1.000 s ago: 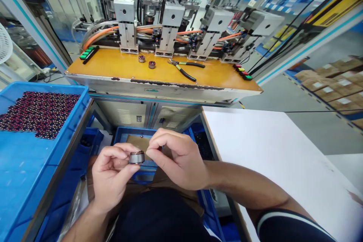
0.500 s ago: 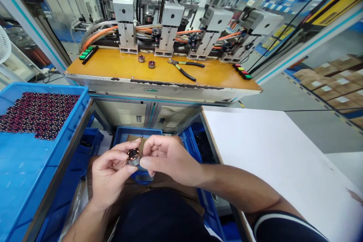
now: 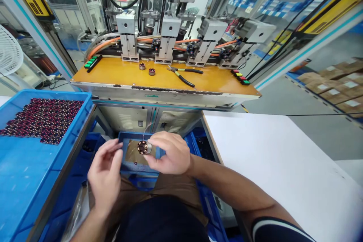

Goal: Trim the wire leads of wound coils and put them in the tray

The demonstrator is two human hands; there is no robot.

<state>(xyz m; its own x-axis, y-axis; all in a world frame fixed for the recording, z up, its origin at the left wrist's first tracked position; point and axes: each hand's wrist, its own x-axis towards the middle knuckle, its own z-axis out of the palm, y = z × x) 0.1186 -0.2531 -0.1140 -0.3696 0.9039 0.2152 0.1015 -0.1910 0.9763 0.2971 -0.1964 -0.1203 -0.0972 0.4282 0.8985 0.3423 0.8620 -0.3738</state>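
A small ring-shaped metal part with copper windings [image 3: 144, 147] is pinched between the thumb and fingers of my right hand [image 3: 170, 153]. Its open end faces left, and a thin wire rises from it. My left hand [image 3: 105, 174] is apart from the part, to its left, fingers bent with a gap to the thumb and nothing between them. Below both hands lies a blue tray [image 3: 138, 168] with a brown sheet inside. Two similar wound parts, one at the left [image 3: 142, 66] and one at the right [image 3: 152, 72], stand on the orange machine table [image 3: 119, 75].
Black-and-yellow pliers [image 3: 184, 75] lie on the machine table before several metal fixtures. A large blue bin [image 3: 22, 166] at the left holds many dark and red wound parts. A white tabletop [image 3: 266, 159] extends at the right. Green buttons [image 3: 91, 62] sit at the table's left end.
My left hand has let go of the wound part and moved left. My right hand now holds the part, which has turned from facing up to facing left. The view has shifted slightly.
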